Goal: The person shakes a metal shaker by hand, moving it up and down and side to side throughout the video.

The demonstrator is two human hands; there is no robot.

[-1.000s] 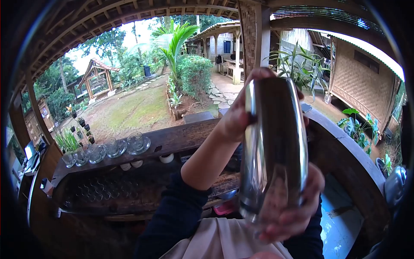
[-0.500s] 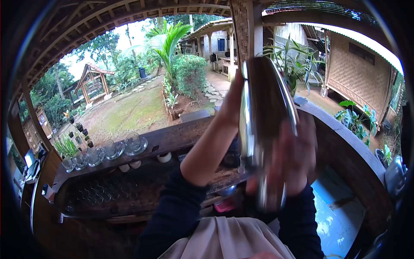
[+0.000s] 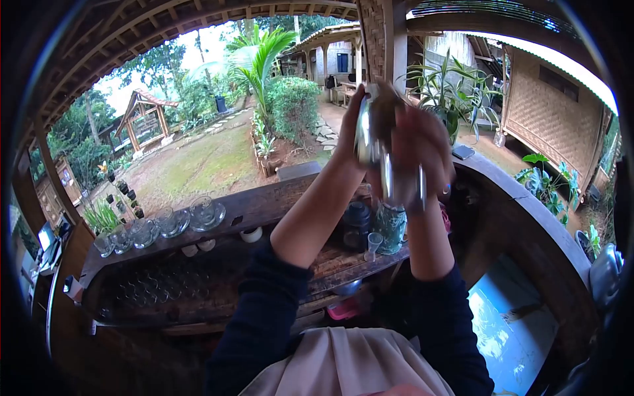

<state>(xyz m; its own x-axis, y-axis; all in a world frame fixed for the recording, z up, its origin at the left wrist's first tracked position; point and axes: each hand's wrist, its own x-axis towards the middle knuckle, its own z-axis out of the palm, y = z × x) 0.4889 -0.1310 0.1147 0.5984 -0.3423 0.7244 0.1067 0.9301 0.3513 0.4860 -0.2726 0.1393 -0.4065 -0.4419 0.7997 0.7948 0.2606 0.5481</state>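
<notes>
Swinging higher than before, the metal shaker (image 3: 371, 137) is blurring; left hand (image 3: 352, 127) and seemingly right hand (image 3: 424, 148) are gripping it, speed risking a slip onto the far counter (image 3: 271, 203).

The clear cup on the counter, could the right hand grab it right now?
Probably not: the right hand is busy holding the shiny metal container, though nothing seems to block the clear cup.

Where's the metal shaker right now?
In the head view, the metal shaker is just right of upper centre, held between the left hand and right hand, above the teal container in the picture.
</notes>
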